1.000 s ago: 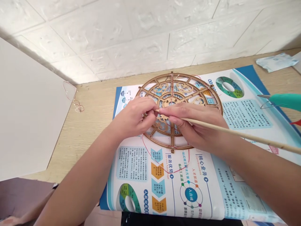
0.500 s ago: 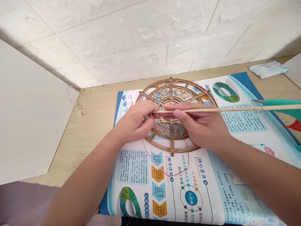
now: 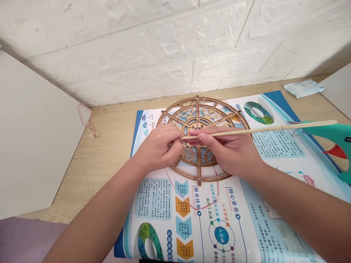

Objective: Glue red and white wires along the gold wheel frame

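Wooden stick (image 3: 257,130) in pinching right hand (image 3: 230,150), against tightly curled left hand (image 3: 161,148), above openwork round frame (image 3: 199,160)

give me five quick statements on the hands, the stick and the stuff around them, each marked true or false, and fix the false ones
1. The right hand holds a thin wooden stick. True.
2. A red wire loops out past the near edge of the round frame. True.
3. The round frame leans upright against the wall. False: it lies on the printed sheet.
4. The left hand is flat with its fingers spread. False: its fingers are curled, close to one end of the stick.
5. The teal tool is at the left of the picture. False: it is at the right edge.
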A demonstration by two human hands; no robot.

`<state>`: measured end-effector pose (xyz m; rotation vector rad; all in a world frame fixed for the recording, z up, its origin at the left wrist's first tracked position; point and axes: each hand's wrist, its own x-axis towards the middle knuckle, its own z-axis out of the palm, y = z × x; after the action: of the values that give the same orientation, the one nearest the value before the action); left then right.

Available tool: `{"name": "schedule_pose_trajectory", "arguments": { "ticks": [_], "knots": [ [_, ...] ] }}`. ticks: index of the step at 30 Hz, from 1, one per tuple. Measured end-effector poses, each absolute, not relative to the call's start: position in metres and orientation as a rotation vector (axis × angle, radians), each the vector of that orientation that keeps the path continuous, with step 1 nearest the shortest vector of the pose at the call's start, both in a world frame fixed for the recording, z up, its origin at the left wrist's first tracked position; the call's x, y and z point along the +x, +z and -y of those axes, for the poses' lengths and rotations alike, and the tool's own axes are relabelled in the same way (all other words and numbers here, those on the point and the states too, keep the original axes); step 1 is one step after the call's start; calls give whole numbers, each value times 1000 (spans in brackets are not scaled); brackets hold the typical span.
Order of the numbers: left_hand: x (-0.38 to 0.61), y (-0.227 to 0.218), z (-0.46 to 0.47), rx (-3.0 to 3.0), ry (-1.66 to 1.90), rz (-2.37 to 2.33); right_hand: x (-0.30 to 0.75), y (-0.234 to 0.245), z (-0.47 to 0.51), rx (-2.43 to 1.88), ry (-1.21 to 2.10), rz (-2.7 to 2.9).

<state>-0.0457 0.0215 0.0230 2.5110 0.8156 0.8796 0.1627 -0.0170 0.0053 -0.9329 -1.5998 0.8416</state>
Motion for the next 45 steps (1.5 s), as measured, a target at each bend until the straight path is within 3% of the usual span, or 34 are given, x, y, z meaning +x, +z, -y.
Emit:
{"name": "schedule_pose_trajectory", "arguments": {
  "ticks": [5,15,24,45],
  "knots": [
    [-45,25,-23,2517,866,-827,161,8,19,-919,894,1530],
    [-46,28,-22,2493,875,-742,164,4,9,-829,1308,1217],
    [-46,26,-21,2459,1101,-767,168,5,6,-843,1391,1176],
    [-41,29,-12,2260,903,-638,166,4,10,-805,1565,1139]
  ]
}}
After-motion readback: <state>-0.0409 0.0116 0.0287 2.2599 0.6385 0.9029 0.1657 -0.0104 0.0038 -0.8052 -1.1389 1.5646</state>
